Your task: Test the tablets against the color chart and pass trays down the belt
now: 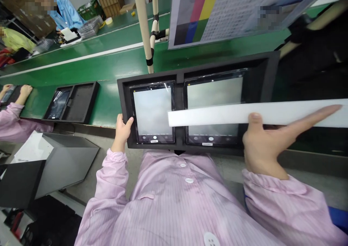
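Note:
A black two-compartment tray (179, 94) lies in front of me at the edge of the green bench. In its left compartment is a tablet (153, 112) with a lit, pale grey screen. The other compartment holds a second lit tablet (213, 92), partly covered by a long white strip (212, 116). My left hand (123, 130) grips the tray's left edge, thumb on top and fingers partly hidden. My right hand (268, 144) holds the white strip over the tray's right side, thumb on its face and index finger stretched along it; the remaining fingers are hidden.
Left along the green bench (108, 104) sits another black tray (81, 103) with one device in it. A co-worker's hands (24, 94) are at the far left. A pale pole (144, 25) and a hanging colour chart (201, 14) stand behind my tray. A grey bin (65, 159) is below left.

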Demonstrator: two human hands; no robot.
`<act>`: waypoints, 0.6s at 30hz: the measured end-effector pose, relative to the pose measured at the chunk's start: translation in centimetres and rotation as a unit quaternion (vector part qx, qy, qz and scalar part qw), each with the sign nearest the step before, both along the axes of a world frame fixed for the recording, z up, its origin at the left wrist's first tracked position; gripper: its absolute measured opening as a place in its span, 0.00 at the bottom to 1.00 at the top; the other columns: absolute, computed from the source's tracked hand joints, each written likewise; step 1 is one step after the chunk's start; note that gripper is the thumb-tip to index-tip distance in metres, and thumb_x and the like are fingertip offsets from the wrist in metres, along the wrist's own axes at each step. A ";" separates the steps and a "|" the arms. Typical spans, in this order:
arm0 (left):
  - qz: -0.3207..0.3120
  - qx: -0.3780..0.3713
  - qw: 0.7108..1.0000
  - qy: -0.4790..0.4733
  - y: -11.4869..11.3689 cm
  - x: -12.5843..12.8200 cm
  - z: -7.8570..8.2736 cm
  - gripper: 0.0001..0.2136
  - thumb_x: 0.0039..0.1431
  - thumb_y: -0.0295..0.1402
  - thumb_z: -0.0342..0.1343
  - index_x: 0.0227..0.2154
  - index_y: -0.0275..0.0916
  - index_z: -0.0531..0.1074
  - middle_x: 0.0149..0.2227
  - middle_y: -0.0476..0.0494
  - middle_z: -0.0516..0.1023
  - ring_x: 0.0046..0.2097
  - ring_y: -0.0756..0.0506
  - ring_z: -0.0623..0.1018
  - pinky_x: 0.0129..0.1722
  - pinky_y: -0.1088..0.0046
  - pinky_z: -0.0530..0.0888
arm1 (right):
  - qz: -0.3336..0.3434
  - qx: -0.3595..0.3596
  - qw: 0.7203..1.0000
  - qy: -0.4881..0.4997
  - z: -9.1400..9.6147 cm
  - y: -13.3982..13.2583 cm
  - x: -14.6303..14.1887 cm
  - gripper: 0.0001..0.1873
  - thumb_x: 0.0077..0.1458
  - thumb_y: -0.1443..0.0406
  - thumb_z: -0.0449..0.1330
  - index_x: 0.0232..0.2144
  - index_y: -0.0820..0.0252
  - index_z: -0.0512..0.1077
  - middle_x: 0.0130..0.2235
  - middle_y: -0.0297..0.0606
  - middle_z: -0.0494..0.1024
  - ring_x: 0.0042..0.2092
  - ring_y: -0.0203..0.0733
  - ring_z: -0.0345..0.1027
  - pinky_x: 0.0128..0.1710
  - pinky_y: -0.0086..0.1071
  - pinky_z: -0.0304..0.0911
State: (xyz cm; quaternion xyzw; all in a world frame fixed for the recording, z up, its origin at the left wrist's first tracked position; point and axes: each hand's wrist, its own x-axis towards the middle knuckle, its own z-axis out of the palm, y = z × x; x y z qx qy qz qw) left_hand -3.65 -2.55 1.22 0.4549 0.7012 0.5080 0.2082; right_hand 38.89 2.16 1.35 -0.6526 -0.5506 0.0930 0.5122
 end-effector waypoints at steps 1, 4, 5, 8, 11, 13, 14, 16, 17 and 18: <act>0.001 -0.001 1.000 -0.002 0.1 0.0 0.1 0.19 0.55 0.49 0.64 0.40 0.39 0.71 0.41 0.43 0.74 0.47 0.42 0.77 0.50 0.65 0.74 | -0.001 -0.003 1.000 0.007 0.3 0.0 -0.2 0.63 0.51 0.55 0.63 0.69 0.87 0.28 0.72 0.65 0.30 0.75 0.47 0.27 0.72 0.42 0.33; 0.004 -0.004 1.000 -0.011 0.3 0.0 0.2 0.21 0.55 0.50 0.64 0.40 0.39 0.70 0.41 0.43 0.75 0.46 0.42 0.77 0.50 0.65 0.74 | -0.013 -0.025 0.999 0.029 1.3 -0.3 -0.9 0.62 0.52 0.56 0.62 0.70 0.86 0.29 0.72 0.63 0.35 0.74 0.46 0.35 0.71 0.40 0.39; 0.006 -0.004 1.000 -0.015 0.4 0.0 0.3 0.21 0.54 0.51 0.64 0.40 0.39 0.70 0.41 0.43 0.75 0.46 0.42 0.77 0.50 0.65 0.74 | -0.021 -0.037 0.998 0.036 1.7 -0.3 -1.2 0.62 0.52 0.56 0.62 0.70 0.85 0.30 0.72 0.61 0.37 0.74 0.46 0.39 0.70 0.39 0.43; 0.011 -0.008 0.999 -0.030 0.6 0.0 0.6 0.22 0.52 0.51 0.64 0.40 0.39 0.70 0.40 0.43 0.77 0.44 0.43 0.78 0.51 0.64 0.74 | -0.050 -0.064 0.996 0.047 2.4 -0.4 -1.7 0.60 0.53 0.56 0.62 0.72 0.78 0.31 0.72 0.56 0.43 0.71 0.48 0.51 0.68 0.39 0.51; 0.023 -0.013 0.998 -0.049 0.5 0.2 1.0 0.22 0.50 0.50 0.64 0.40 0.39 0.70 0.40 0.43 0.78 0.44 0.42 0.78 0.52 0.62 0.74 | -0.069 -0.070 0.993 0.058 2.6 -0.5 -1.8 0.60 0.53 0.54 0.61 0.73 0.75 0.33 0.72 0.55 0.48 0.67 0.51 0.57 0.65 0.40 0.56; 0.035 -0.016 0.997 -0.059 0.2 0.2 1.3 0.22 0.49 0.48 0.64 0.41 0.38 0.70 0.40 0.42 0.78 0.44 0.42 0.78 0.54 0.59 0.73 | -0.073 -0.084 0.992 0.064 2.5 -0.7 -1.8 0.58 0.54 0.52 0.60 0.73 0.70 0.32 0.71 0.55 0.50 0.65 0.54 0.62 0.63 0.43 0.60; 0.041 -0.019 0.997 -0.064 0.1 0.1 1.4 0.22 0.48 0.47 0.64 0.41 0.38 0.70 0.40 0.42 0.78 0.44 0.41 0.79 0.55 0.57 0.72 | -0.074 -0.093 0.991 0.063 2.4 -0.7 -1.8 0.58 0.54 0.52 0.59 0.73 0.68 0.32 0.71 0.54 0.51 0.63 0.55 0.63 0.62 0.45 0.61; 0.050 -0.023 0.996 -0.066 -0.1 -0.1 1.5 0.23 0.47 0.46 0.64 0.43 0.38 0.71 0.41 0.42 0.78 0.46 0.39 0.79 0.58 0.53 0.71 | -0.077 -0.115 0.989 0.058 2.4 -0.9 -2.0 0.56 0.56 0.52 0.58 0.73 0.66 0.30 0.69 0.55 0.55 0.61 0.56 0.66 0.60 0.47 0.63; 0.055 -0.026 0.996 -0.066 -0.2 -0.2 1.4 0.23 0.47 0.46 0.64 0.44 0.38 0.71 0.42 0.42 0.78 0.47 0.39 0.79 0.59 0.52 0.70 | -0.076 -0.126 0.987 0.058 2.4 -0.9 -2.1 0.56 0.57 0.52 0.57 0.73 0.65 0.29 0.68 0.55 0.58 0.61 0.56 0.67 0.60 0.47 0.64; 0.062 -0.029 0.996 -0.065 -0.2 -0.4 1.4 0.23 0.47 0.45 0.64 0.44 0.38 0.71 0.42 0.42 0.78 0.48 0.38 0.79 0.59 0.52 0.70 | -0.075 -0.135 0.986 0.060 2.4 -1.0 -2.2 0.55 0.59 0.51 0.57 0.73 0.64 0.28 0.67 0.54 0.60 0.60 0.56 0.67 0.59 0.47 0.64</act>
